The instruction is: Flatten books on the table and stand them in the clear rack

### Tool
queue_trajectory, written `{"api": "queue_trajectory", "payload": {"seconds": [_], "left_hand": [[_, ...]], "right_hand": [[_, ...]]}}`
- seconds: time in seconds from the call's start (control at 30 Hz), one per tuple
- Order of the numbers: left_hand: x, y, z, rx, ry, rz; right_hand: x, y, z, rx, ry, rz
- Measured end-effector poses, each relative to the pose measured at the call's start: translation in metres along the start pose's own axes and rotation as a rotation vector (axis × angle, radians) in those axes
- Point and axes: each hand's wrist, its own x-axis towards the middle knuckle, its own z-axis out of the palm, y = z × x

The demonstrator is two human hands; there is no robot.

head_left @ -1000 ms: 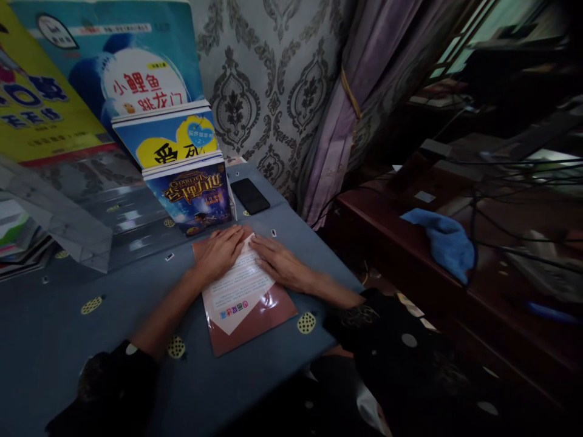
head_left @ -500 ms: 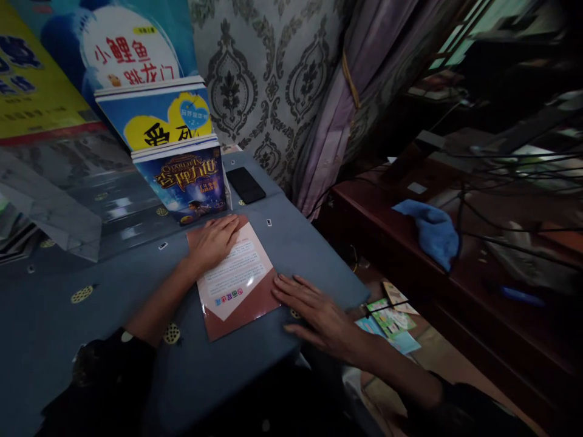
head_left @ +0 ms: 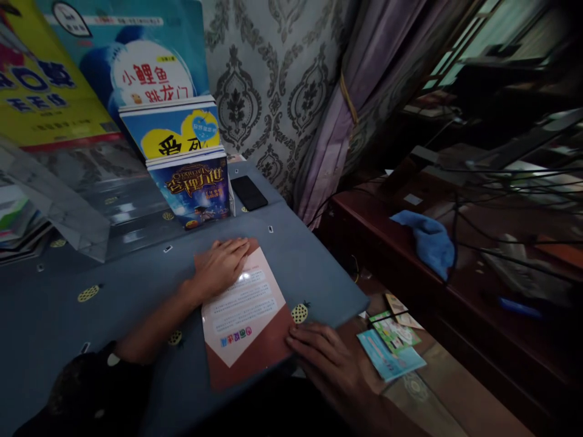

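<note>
A thin book with a reddish-brown and pale pink cover lies closed on the blue-grey tablecloth, close to the table's near edge. My left hand rests flat on its far left part, fingers stretched and close together. At the book's right corner, by the table edge, is my right hand. Its fingers are extended and their tips touch the cover's edge; its thumb is hidden.
Upright books in a clear stand rise behind the book, beside a black phone. Another clear holder stands left. Across a gap are a dark red desk, a blue cloth and cables. Booklets lie below, right.
The book has slid toward me, nearer the table edge, with my left hand on it. My right hand has come down and nearer, uncovering a pineapple print. The view has shifted slightly.
</note>
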Motion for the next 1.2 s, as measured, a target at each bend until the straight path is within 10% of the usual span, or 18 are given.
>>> {"api": "queue_trajectory", "payload": {"seconds": [0.23, 0.53, 0.77, 0.93, 1.03, 1.2], "left_hand": [[-0.011, 0.006, -0.007, -0.082, -0.062, -0.026], [-0.004, -0.021, -0.042, -0.748, -0.230, -0.013], [-0.023, -0.041, -0.044, -1.450, 0.006, -0.283], [-0.037, -0.039, -0.049, -1.703, 0.020, -0.401], [-0.049, -0.048, -0.041, -1.471, -0.073, -0.601], [-0.061, -0.069, -0.034, -1.066, -0.046, -0.731]], "right_hand": [[0.017, -0.006, -0.026, 0.054, -0.035, -0.083], [0.122, -0.013, -0.076, -0.051, 0.238, -0.255], [0.217, 0.018, -0.074, 0.031, 0.468, -0.054], [0.266, 0.079, -0.034, 0.429, 0.201, 0.160], [0.269, 0.114, 0.014, 0.449, -0.034, 0.340], [0.256, 0.144, 0.074, 0.389, -0.042, 0.372]]}}
